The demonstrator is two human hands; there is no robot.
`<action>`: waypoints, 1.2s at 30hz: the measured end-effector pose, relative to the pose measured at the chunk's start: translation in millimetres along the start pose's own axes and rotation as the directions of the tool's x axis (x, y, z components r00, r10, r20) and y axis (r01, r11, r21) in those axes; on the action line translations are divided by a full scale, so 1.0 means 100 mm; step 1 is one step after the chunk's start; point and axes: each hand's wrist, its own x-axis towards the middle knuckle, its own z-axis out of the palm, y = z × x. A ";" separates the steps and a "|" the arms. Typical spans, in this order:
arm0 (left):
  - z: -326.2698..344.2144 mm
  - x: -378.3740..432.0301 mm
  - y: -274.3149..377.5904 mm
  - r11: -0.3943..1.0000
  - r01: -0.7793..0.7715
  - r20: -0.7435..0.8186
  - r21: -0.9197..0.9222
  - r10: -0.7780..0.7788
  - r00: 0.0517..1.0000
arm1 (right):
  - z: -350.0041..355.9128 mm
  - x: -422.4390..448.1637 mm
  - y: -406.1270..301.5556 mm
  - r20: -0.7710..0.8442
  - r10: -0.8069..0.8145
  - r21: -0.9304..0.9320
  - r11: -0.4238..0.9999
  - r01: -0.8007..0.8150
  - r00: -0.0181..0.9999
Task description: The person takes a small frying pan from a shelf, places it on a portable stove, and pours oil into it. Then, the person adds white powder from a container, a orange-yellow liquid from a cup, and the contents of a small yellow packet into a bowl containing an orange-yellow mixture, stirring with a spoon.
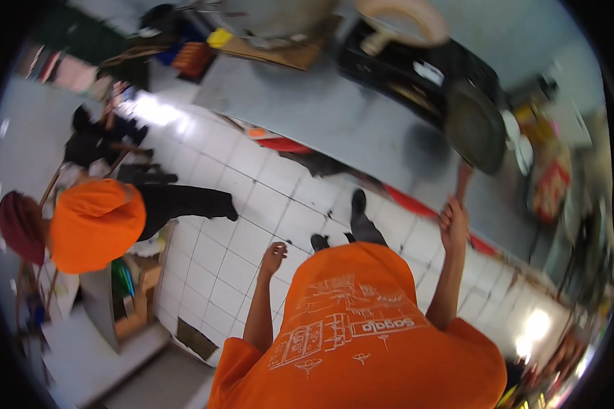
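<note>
My right hand grips the reddish-brown handle of a dark square frying pan. The pan is held up in front of a black portable stove, in line with its right end. At my left side, my left hand hangs above the tiled floor, holding nothing, its fingers loosely curled and apart. A pale round pan with a light handle rests over the stove. Both stand on a grey metal worktop.
A large metal vessel stands on a wooden board. White and yellow packets lie at the counter's right end. To the left, a person in an orange shirt stands beside an open-fronted cabinet. White floor tiles run between.
</note>
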 end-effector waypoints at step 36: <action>-0.92 -2.07 -1.44 0.912 0.396 -0.211 -0.105 -0.410 0.887 | -0.21 -1.01 2.41 0.124 0.446 -0.732 0.644 -0.222 0.886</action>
